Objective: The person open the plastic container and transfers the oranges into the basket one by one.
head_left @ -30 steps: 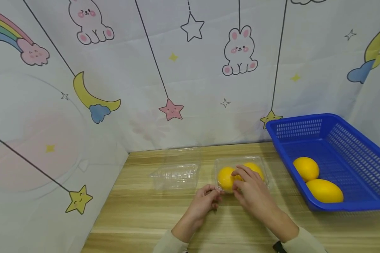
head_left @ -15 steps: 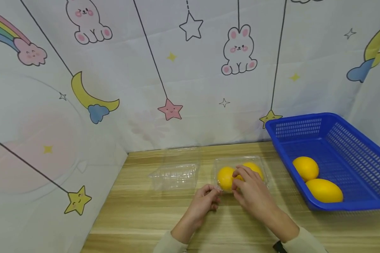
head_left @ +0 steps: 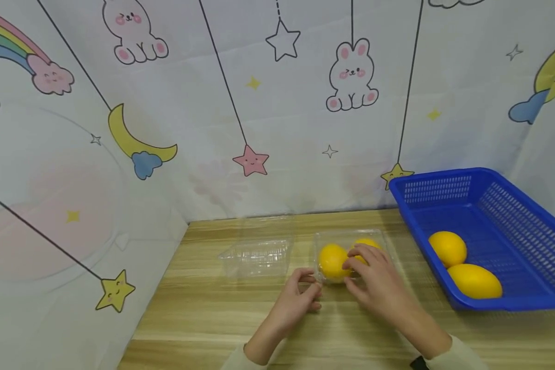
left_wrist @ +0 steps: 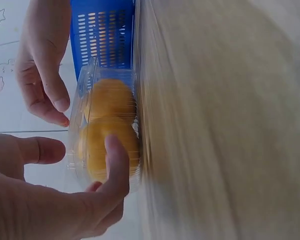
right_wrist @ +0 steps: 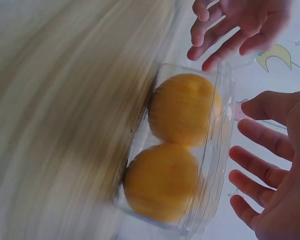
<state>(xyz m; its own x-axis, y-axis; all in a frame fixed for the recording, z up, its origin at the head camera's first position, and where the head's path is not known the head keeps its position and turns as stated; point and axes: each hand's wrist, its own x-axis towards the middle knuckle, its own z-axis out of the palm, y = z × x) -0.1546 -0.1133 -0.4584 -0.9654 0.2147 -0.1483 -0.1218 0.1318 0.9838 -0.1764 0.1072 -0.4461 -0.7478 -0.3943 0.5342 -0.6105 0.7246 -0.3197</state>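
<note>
A clear plastic clamshell box [head_left: 321, 239] holds two round yellow-orange fruits [head_left: 334, 261]. In both wrist views its lid lies over them. At the box's front left corner is my left hand [head_left: 292, 302], thumb and fingers apart; in the left wrist view a finger [left_wrist: 117, 167] lies alongside the box, contact unclear. My right hand [head_left: 381, 282] hovers over the box's right part, partly hiding the right fruit. In the right wrist view its fingers [right_wrist: 262, 167] are spread beside the lid, with nothing held.
Another clear plastic container [head_left: 259, 252] stands open to the left on the wooden table [head_left: 203, 313]. At the right, a blue basket [head_left: 518, 303] holds two yellow-orange fruits [head_left: 474, 281], one oval. A printed white cloth [head_left: 300, 180] hangs behind the table.
Both hands have loosened: the left thumb and fingers have parted at the box's corner, and the right hand has shifted slightly right, uncovering more of the left fruit.
</note>
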